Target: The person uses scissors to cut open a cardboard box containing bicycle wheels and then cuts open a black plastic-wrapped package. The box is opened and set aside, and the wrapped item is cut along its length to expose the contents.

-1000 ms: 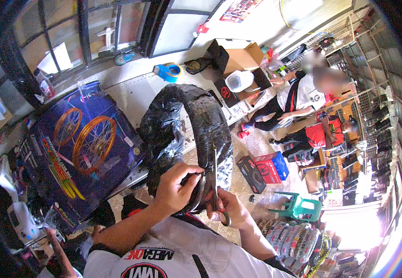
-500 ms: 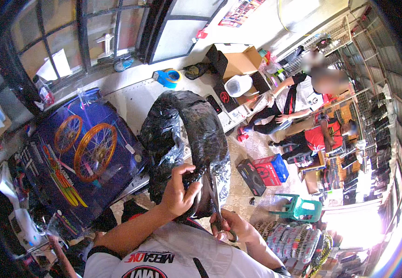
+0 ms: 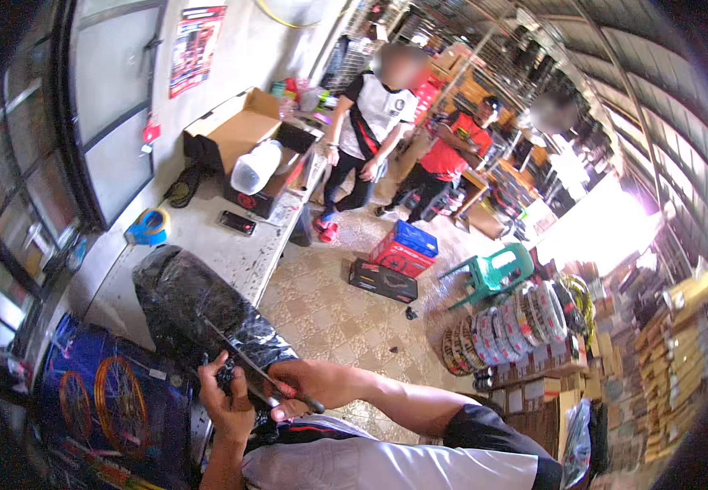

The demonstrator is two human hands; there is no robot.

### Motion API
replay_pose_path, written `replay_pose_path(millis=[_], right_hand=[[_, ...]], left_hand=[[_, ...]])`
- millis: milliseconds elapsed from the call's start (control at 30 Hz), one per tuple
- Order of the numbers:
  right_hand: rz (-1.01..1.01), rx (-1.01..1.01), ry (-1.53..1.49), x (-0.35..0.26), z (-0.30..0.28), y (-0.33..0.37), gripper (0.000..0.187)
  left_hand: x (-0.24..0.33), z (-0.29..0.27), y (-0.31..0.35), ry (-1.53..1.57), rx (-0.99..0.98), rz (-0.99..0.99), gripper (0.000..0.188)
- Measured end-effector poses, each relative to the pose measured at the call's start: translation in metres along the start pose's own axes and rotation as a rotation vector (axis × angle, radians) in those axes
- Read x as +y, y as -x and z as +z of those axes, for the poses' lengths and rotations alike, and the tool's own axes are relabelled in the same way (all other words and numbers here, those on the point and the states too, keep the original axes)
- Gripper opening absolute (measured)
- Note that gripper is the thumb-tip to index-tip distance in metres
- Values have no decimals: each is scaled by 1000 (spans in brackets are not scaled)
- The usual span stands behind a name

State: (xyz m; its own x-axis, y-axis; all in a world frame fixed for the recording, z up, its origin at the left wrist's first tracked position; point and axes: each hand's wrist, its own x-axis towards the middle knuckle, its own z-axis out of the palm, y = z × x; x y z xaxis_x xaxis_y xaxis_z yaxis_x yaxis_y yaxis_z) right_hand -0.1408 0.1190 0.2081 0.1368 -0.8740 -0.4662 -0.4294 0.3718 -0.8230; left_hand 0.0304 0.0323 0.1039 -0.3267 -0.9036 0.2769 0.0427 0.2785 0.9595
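Note:
A thick, ring-shaped bundle wrapped in black plastic [image 3: 195, 294] stands close in front of me, against the white table's near side. My right hand [image 3: 309, 385] grips a pair of scissors [image 3: 245, 358], its fingers around the handles. The long blades lie along the wrap, pointing away to the far left. Bunched black plastic sits between the thumb and fingers of my left hand [image 3: 227, 404], just left of the blades. How much of the wrap is cut I cannot tell.
The white table [image 3: 227, 257] holds blue tape rolls [image 3: 148, 227], a phone [image 3: 237, 222] and an open carton [image 3: 236, 122]. Orange wheel rims [image 3: 120, 404] show on a blue sheet at left. Boxes [image 3: 403, 249], a green chair [image 3: 497, 273] and wrapped tyres [image 3: 505, 327] stand right. People stand beyond.
My view has swung to the right, showing more floor. The scissors now lie more slanted across the wrap, with my right hand closer to my left. My left hand has bunched plastic in its fingers.

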Motion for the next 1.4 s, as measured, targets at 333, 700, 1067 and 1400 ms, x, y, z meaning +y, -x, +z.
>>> replay_pose_path(millis=[333,700,1067,1400], right_hand=[[20,110,-128,11,-7,11,54],[-232,278,-90,50,24,24,54],[-286,311,-300,74,28,5,46],[-388,346,-248,77,24,-67,52]], left_hand=[[2,-1,-2,-82,-25,154,20],[21,12,-12,82,-79,-36,40],[35,23,-45,83,-221,15,28],[28,15,-68,-78,-17,214,30]])
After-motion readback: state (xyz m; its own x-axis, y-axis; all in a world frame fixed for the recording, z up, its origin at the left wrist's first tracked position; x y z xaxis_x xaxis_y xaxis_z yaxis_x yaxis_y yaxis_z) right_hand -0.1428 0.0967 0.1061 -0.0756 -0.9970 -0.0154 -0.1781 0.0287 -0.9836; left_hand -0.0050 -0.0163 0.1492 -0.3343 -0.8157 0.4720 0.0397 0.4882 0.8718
